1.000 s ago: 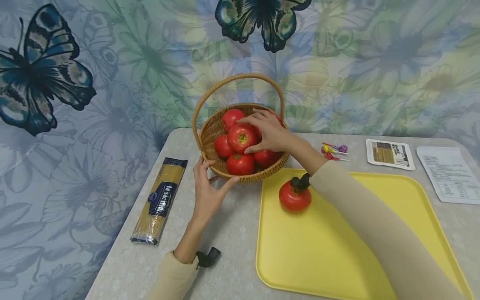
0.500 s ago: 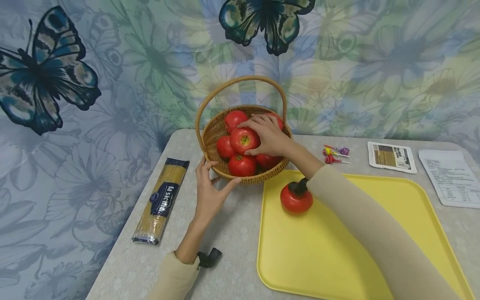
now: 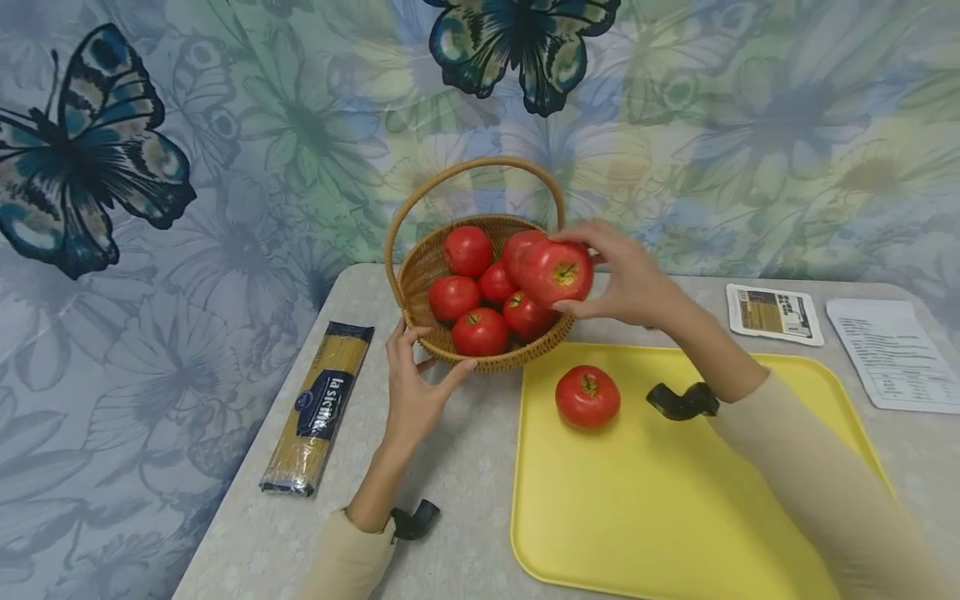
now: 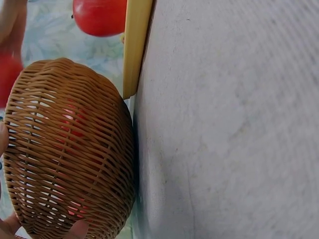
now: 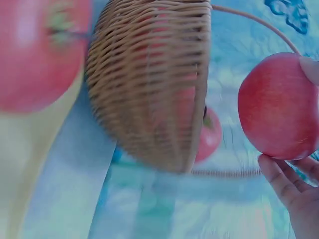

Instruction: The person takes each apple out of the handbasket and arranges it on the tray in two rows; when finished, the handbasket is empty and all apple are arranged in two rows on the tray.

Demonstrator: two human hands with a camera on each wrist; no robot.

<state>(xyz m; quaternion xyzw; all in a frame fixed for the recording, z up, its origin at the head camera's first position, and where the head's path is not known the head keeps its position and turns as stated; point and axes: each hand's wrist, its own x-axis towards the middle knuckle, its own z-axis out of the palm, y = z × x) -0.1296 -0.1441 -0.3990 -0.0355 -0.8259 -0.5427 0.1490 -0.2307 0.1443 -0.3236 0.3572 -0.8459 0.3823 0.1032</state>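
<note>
My right hand (image 3: 626, 279) grips a red apple (image 3: 557, 271) and holds it in the air over the right rim of a wicker basket (image 3: 420, 275). In the right wrist view the same apple (image 5: 279, 107) sits against my fingertips (image 5: 279, 177), with the basket (image 5: 149, 84) beside it. Several red apples (image 3: 480, 329) lie in the basket. My left hand (image 3: 416, 387) holds the basket's near-left wall between thumb and fingers; in the left wrist view the basket (image 4: 70, 149) fills the left side. Another red apple (image 3: 587, 397) rests on the yellow tray (image 3: 675, 500).
A pack of spaghetti (image 3: 318, 408) lies left of the basket. Behind the tray lie a small printed packet (image 3: 775, 314) and a printed sheet (image 3: 892, 354) on the grey table (image 3: 450, 467). A butterfly-patterned cloth hangs right behind the table.
My right hand has lifted one apple out of the basket and carried it to the right, over the rim. My left hand has stayed on the basket.
</note>
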